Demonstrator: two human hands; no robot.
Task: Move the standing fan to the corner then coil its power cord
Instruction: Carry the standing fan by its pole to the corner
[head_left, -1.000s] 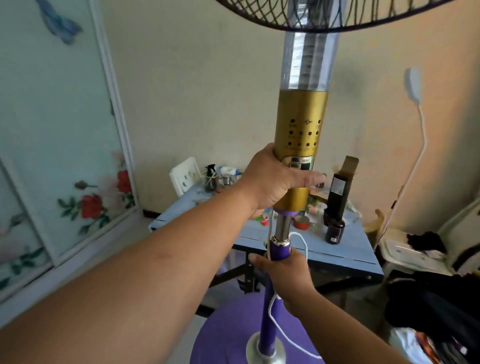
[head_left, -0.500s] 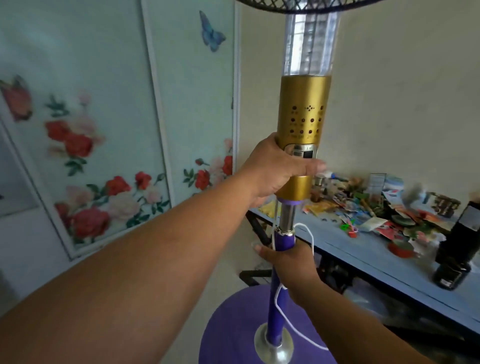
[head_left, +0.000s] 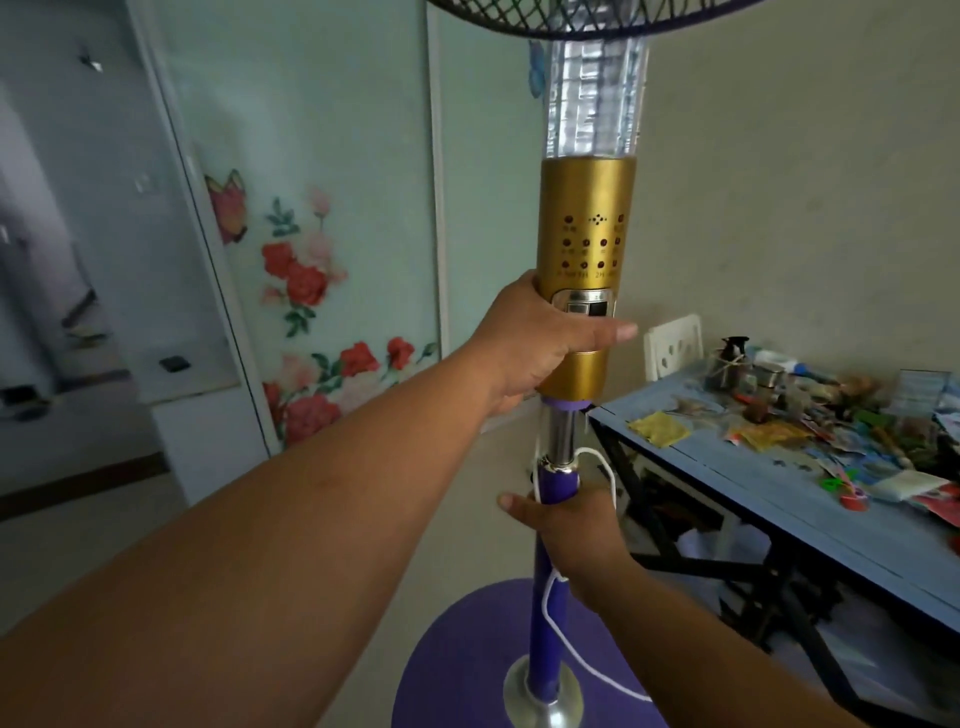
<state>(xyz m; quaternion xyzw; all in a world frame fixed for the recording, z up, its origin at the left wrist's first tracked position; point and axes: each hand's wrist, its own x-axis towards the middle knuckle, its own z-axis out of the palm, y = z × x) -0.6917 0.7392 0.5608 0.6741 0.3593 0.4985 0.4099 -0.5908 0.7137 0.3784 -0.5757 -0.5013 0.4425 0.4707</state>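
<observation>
Fan (head_left: 584, 270) stands upright in the centre of the frame, its purple base (head_left: 467, 654) at the bottom. The left hand (head_left: 540, 343) grips its gold column, and the right hand (head_left: 566, 530) grips the purple pole below, with the white cord (head_left: 550, 618) trailing beside it. A cluttered desk (head_left: 737, 483) sits at right.

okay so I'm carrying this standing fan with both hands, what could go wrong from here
1. The white power cord hangs loose down the purple pole and trails over the round base; it could snag or get stepped on.
2. The cluttered blue table stands close on the right, so the base or the fan head could knock it.
3. Your left hand grips the gold control column right by the button panel, where it might press something.
</observation>
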